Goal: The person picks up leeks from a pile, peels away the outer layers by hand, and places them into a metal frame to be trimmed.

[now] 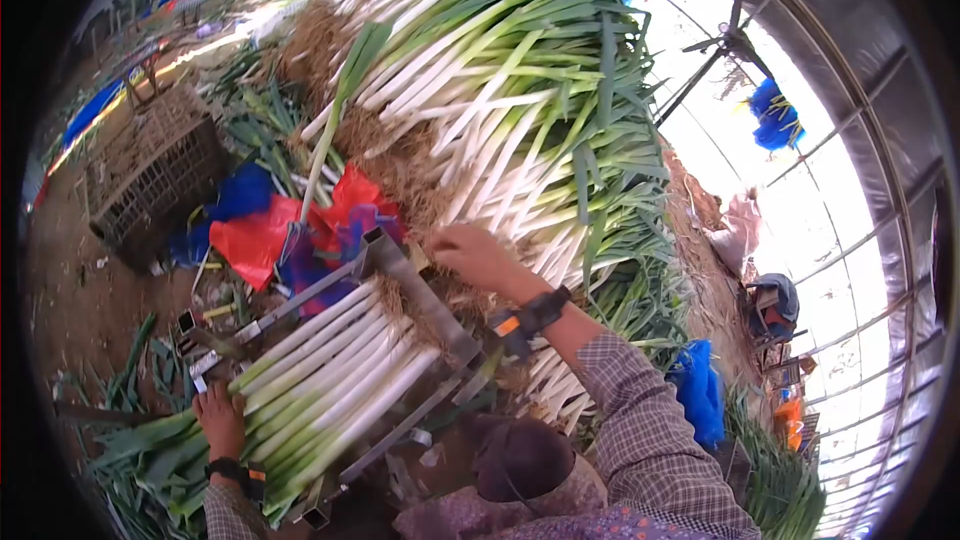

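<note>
Checked woven sleeve [650,395] sits nearest — left hand [220,420] lies over smooth, cylindrical leeks [335,365] in an angular metal frame [428,308], right hand [475,258] beside shaggy roots [415,202] — can't tell whether either grips.

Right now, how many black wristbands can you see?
2: one wristband is just behind the left hand, the other wristband just behind the right hand.

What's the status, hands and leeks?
Left hand on leeks in metal frame. Right hand at leek pile, grip unclear. Frame's end stands between framed leeks and pile.
</note>
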### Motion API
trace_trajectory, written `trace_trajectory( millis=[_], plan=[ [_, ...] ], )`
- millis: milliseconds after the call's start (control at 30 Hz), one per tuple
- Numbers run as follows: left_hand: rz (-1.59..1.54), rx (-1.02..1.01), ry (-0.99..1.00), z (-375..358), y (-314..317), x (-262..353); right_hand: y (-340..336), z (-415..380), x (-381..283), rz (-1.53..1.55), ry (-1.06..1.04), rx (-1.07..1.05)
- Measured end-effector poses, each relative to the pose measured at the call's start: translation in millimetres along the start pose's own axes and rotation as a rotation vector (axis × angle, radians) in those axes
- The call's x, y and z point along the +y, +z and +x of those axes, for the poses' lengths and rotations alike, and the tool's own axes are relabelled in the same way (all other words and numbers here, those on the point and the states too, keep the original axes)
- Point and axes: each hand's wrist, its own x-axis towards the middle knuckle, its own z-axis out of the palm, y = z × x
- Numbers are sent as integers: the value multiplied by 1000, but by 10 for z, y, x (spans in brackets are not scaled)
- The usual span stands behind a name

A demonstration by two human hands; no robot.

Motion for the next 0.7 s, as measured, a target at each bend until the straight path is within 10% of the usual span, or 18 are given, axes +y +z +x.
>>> trace_trajectory(
  millis=[233,567,700],
  plan=[
    [-12,33,-55,-2,-96,138,-183,-462,1375,203,733,283],
    [-31,55,-78,18,-220,275,-718,1325,1290,-253,77,623],
    [-30,52,-85,20,-255,287,-672,1552,1196,-391,353,471]
  ],
)
